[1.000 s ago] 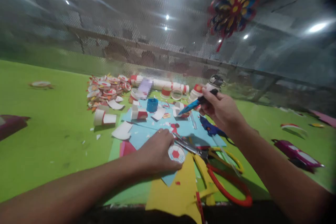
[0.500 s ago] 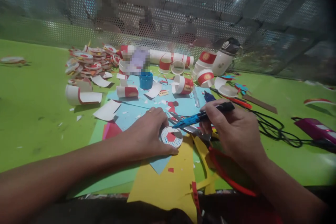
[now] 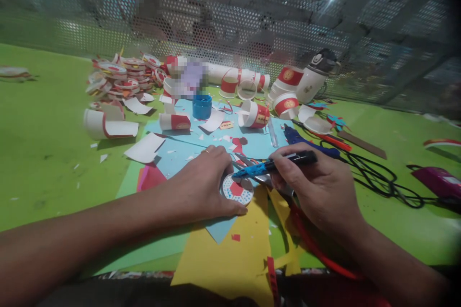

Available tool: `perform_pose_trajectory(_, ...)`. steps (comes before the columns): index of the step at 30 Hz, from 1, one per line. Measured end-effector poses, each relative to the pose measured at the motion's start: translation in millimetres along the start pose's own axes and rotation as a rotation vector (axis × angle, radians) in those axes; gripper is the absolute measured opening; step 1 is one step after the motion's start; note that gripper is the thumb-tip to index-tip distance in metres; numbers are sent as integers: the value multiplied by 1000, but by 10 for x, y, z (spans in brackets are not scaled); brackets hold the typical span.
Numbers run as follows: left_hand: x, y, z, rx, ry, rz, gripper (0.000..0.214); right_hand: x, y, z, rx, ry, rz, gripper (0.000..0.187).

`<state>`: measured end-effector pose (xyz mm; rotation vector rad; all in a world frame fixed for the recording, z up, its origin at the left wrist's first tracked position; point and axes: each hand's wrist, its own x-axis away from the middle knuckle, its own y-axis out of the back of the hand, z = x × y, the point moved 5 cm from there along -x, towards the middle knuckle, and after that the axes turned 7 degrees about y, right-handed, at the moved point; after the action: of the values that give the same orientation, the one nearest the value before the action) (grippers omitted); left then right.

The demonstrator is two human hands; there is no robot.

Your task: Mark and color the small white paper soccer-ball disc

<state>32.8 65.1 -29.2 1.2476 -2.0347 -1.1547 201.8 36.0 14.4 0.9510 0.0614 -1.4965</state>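
Note:
My left hand [image 3: 201,184] is curled round a small round white disc with a red centre [image 3: 236,190], pinning it to the coloured paper. My right hand [image 3: 317,187] grips a blue-and-black pen-like tool [image 3: 275,165] whose blue tip points left, just above the disc's upper edge. Metal scissors [image 3: 252,169] with red handles lie under and behind the right hand, partly hidden.
Blue paper [image 3: 187,146] and yellow paper [image 3: 230,254] lie on the green table [image 3: 46,153]. Cut red-and-white paper cups [image 3: 252,114], a pile of discs [image 3: 118,79], a blue cap [image 3: 201,105], a blue glue gun [image 3: 309,139] with black cord and a white bottle [image 3: 313,79] stand behind.
My right hand came down from the back with the pen tool until its tip is at the disc. The view tilted downward. My left hand stayed on the disc.

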Motion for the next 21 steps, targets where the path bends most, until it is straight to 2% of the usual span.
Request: perform_pose_trajectory(21, 9, 1, -16, -6, -15, 7, 43, 48, -20, 115, 107, 156, 87, 7)
